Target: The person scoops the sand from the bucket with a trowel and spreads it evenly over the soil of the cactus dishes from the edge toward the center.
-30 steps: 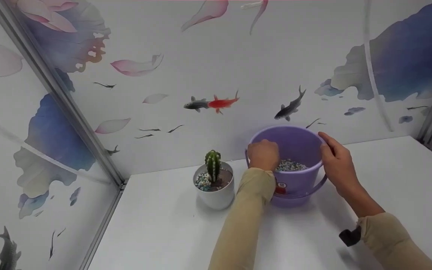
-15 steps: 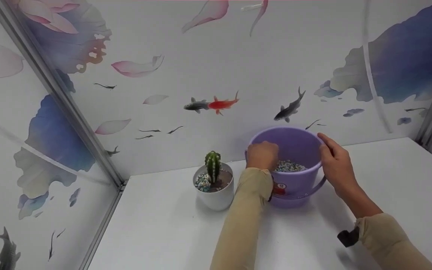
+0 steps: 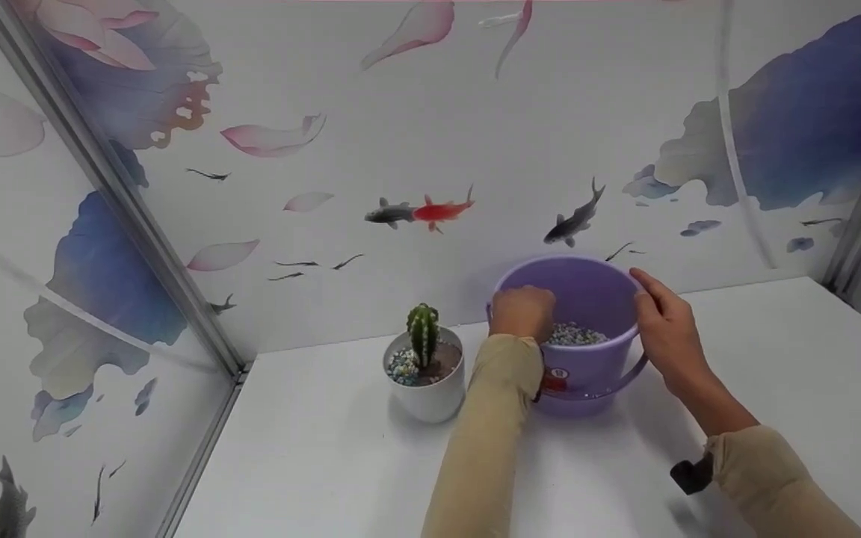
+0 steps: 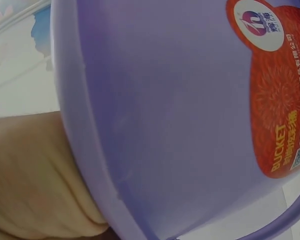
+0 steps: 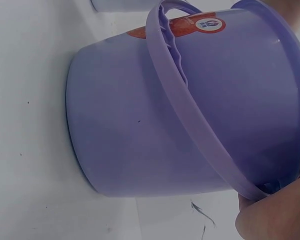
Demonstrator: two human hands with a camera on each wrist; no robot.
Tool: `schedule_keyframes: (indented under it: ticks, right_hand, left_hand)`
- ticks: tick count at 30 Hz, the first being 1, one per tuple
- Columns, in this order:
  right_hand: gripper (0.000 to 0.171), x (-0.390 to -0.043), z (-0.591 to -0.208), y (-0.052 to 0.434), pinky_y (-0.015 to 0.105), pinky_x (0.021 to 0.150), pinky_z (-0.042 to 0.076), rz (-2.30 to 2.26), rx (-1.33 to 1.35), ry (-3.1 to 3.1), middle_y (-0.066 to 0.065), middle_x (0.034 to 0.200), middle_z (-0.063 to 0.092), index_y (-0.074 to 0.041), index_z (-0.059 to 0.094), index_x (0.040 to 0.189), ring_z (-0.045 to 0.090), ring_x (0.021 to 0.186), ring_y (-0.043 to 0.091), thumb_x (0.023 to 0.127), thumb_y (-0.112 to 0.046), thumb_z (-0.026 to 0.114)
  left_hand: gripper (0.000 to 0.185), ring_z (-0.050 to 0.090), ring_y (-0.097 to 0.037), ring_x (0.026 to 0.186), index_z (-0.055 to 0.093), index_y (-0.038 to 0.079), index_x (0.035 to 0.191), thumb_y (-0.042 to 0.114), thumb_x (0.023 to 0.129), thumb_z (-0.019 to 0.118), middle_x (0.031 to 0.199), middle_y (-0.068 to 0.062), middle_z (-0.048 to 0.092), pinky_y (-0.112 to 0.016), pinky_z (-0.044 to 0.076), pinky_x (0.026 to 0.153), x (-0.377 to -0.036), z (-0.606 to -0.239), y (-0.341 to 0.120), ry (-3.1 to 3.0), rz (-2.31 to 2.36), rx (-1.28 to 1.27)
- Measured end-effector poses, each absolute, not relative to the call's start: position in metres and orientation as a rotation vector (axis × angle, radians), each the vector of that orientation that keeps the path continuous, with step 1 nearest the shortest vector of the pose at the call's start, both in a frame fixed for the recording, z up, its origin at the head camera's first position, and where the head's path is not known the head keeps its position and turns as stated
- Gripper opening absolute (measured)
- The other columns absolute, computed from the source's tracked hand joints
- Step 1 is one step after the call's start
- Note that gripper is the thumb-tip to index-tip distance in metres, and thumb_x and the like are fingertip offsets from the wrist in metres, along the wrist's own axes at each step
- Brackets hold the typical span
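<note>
A purple bucket point(image 3: 587, 373) with gravel point(image 3: 576, 334) in its bottom stands on the white table. My left hand point(image 3: 523, 312) reaches over the bucket's near left rim. Its fingers are hidden inside, and in the left wrist view the bucket wall covers them. My right hand point(image 3: 671, 329) grips the right side of the rim, thumb and fingers about the edge near the handle joint. The bucket's handle point(image 5: 200, 125) hangs down against the front. To the left is a white pot point(image 3: 430, 400) holding a green cactus point(image 3: 423, 336), with coloured pebbles over part of its brown soil.
The white table point(image 3: 311, 463) runs back to a wall point(image 3: 371, 284) printed with fish and petals, close behind the bucket. A metal frame post point(image 3: 124, 202) rises at the left. A small black object point(image 3: 692, 476) sits at my right cuff.
Almost nothing differs. The whole view has drifted slightly, while both hands keep their places at the bucket.
</note>
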State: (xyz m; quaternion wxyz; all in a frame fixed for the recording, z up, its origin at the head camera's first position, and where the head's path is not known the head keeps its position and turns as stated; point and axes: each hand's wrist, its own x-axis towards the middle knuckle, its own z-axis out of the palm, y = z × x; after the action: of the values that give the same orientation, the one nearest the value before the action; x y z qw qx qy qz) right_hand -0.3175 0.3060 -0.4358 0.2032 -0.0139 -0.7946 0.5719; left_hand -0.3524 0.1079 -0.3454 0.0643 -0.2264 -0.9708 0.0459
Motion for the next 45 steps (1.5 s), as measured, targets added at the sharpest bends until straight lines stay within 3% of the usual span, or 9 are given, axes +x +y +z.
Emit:
schedule_keyframes:
  ticks: [4, 15, 24, 30, 45]
  right_hand:
    - [0.059, -0.318, -0.436, 0.306, 0.058, 0.130, 0.032, 1.608, -0.035, -2.212, 0.013, 0.177, 0.032, -0.009, 0.031, 0.171, 0.031, 0.164, 0.036, 0.118, -0.036, 0.032]
    - [0.059, -0.318, -0.436, 0.305, 0.058, 0.130, 0.031, 1.620, -0.042, -2.206, 0.012, 0.178, 0.031, -0.009, 0.030, 0.171, 0.029, 0.165, 0.036, 0.118, -0.036, 0.032]
    - [0.059, -0.318, -0.436, 0.309, 0.056, 0.131, 0.031, 1.633, -0.041, -2.215, 0.012, 0.178, 0.029, -0.012, 0.029, 0.172, 0.028, 0.165, 0.035, 0.118, -0.037, 0.031]
    - [0.059, -0.317, -0.436, 0.307, 0.055, 0.129, 0.033, 1.610, -0.048, -2.231, 0.012, 0.178, 0.031, -0.011, 0.030, 0.171, 0.032, 0.164, 0.035, 0.119, -0.037, 0.032]
    - [0.059, -0.318, -0.435, 0.306, 0.059, 0.128, 0.033, 1.602, -0.058, -2.224, 0.012, 0.178, 0.032, -0.009, 0.030, 0.171, 0.033, 0.163, 0.038, 0.118, -0.036, 0.031]
  left_hand:
    - [0.023, 0.077, -0.015, 0.114, 0.083, 0.024, 0.121, 0.018, 0.107, 0.066, 0.123, 0.007, 0.082, -0.038, 0.059, 0.104, -0.359, -0.343, 0.108, -3.018, 0.118, -0.732]
    - [0.021, 0.075, -0.018, 0.116, 0.077, 0.018, 0.123, 0.013, 0.106, 0.067, 0.125, 0.003, 0.079, -0.037, 0.058, 0.105, -0.367, -0.342, 0.103, -3.103, 0.049, -0.816]
    - [0.007, 0.069, -0.014, 0.087, 0.083, 0.016, 0.106, 0.018, 0.100, 0.080, 0.107, 0.003, 0.082, -0.034, 0.058, 0.083, -0.370, -0.342, 0.098, -3.134, -0.188, -0.868]
    - [0.015, 0.074, -0.016, 0.091, 0.084, 0.014, 0.105, 0.024, 0.095, 0.087, 0.105, 0.001, 0.083, -0.034, 0.061, 0.085, -0.375, -0.344, 0.093, -3.143, -0.329, -0.909]
    - [0.014, 0.076, -0.017, 0.097, 0.084, 0.012, 0.108, 0.022, 0.098, 0.083, 0.106, 0.000, 0.082, -0.035, 0.062, 0.091, -0.374, -0.349, 0.090, -3.071, -0.442, -0.898]
